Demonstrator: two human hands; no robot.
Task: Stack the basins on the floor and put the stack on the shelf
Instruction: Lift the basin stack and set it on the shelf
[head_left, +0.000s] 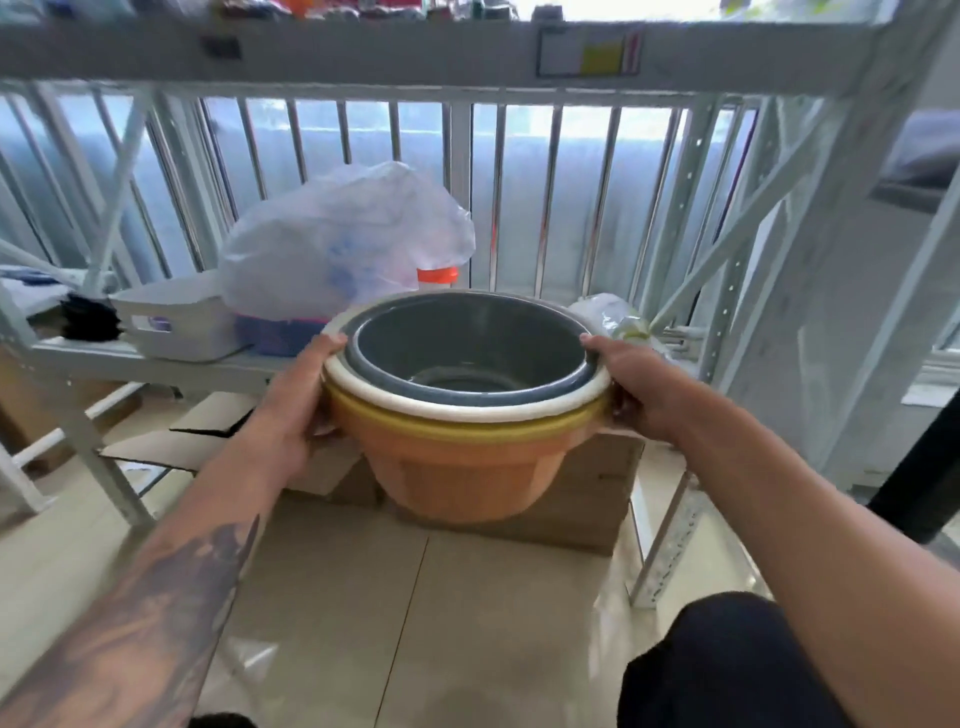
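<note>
Stack (462, 415) between both gripping hands

Pale glossy floor tiles (395, 613) reflect daylight that comes through a white barred railing (550, 192) at the back. Flattened cardboard (597, 499) lies on the floor by a white metal rack upright (670, 551).
</note>
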